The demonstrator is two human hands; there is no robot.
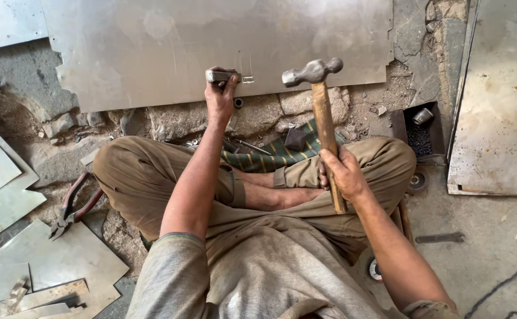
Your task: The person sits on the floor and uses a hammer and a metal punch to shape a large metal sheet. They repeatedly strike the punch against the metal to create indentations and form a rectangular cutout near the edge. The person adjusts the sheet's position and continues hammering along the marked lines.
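Note:
I sit cross-legged on the ground. My left hand [221, 97] grips a short metal chisel [218, 75] laid against the near edge of a large steel sheet [152, 47], where small cut marks show. My right hand [344, 171] holds the wooden handle of a ball-peen hammer [313, 72], raised upright so that its steel head hangs just right of the chisel, above the sheet's edge.
Red-handled pliers [69, 207] lie at my left knee beside cut sheet offcuts [57, 260]. A striped cloth [270, 155] with a small metal block lies before my legs. A dark box [419, 131] and another sheet [497, 106] sit at right.

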